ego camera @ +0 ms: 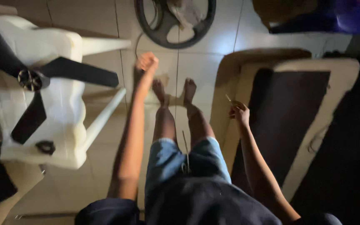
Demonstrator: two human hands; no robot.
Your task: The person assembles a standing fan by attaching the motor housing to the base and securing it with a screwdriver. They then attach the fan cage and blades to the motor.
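Looking down past the dark shirt and blue denim shorts (167,158), the person stands barefoot on a tiled floor (213,50), and a thin cord or wire (176,83) runs in a taut line from near the waist out toward the black ring-shaped fan guard (176,23) lying on the floor ahead. The right hand (240,112) pinches a small pale sliver, too small to identify, between thumb and fingertips beside the brown-topped cushion (288,121). Farther out, the left hand (146,62) is balled into a fist at full reach; whether it grips the cord I cannot tell. Judging from this, keeping the line straight and the pinch firm would help, with feet clear of the cord. Left of the arm, a three-bladed black fan rotor (32,79) rests on a white plastic chair (51,50).
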